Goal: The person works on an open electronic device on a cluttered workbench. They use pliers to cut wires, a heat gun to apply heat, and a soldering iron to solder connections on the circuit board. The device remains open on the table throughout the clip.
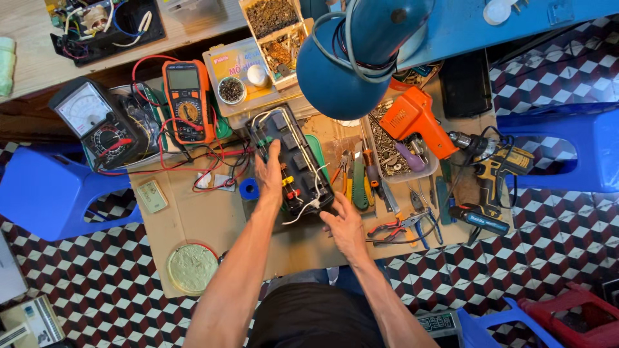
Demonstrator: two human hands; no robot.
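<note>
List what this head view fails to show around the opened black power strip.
- Power strip left side: covered by the left hand.
- Its near end: under the right hand.
- Wiring joints inside: too small.
- Tray of screws: far part hidden by the blue lamp shade.

Bare cardboard (187,222) left of the opened power strip (293,161) leaves passing room, broken only by a small remote (152,196) and a round lid (192,268). Red meter leads (213,171) trail across its upper edge. Rightward, pliers (394,227), screwdrivers (358,183) and a yellow drill (500,171) crowd the tabletop; the blue lamp shade (351,61) overhangs above.
</note>
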